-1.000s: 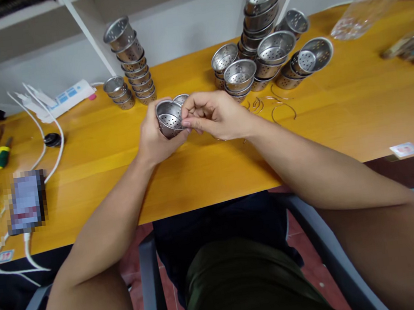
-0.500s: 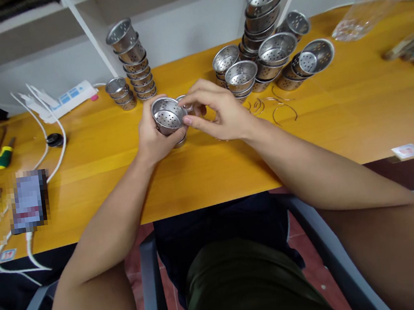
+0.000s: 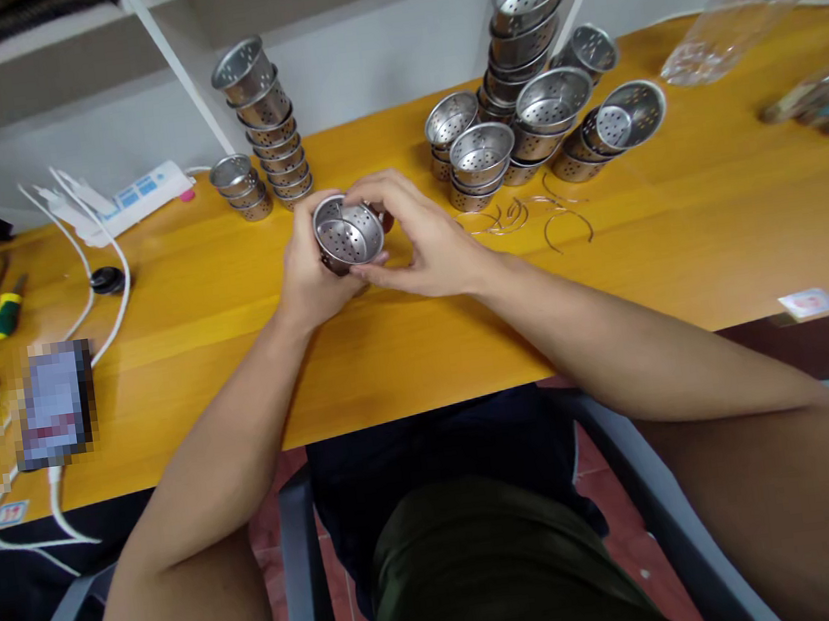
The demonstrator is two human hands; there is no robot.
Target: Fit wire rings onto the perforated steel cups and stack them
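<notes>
A small perforated steel strainer cup (image 3: 348, 232) sits between both my hands above the yellow wooden table (image 3: 417, 330). My left hand (image 3: 310, 275) wraps round its left side and underside. My right hand (image 3: 427, 238) curls over its right rim, thumb below and fingers on top. The cup's open mouth faces up toward me. Thin wire rings (image 3: 539, 215) lie on the table just right of my right hand.
A tall stack of strainer cups (image 3: 269, 127) and a short stack (image 3: 239, 185) stand at the back left. A large heap of cups (image 3: 538, 104) lies back right. A power strip (image 3: 129, 196), cables, a screwdriver (image 3: 1, 313) and a phone (image 3: 55, 403) lie left.
The cup has turned and shifted slightly right between my hands. My right hand's fingers, spread apart half a second ago, have closed over the cup's rim.
</notes>
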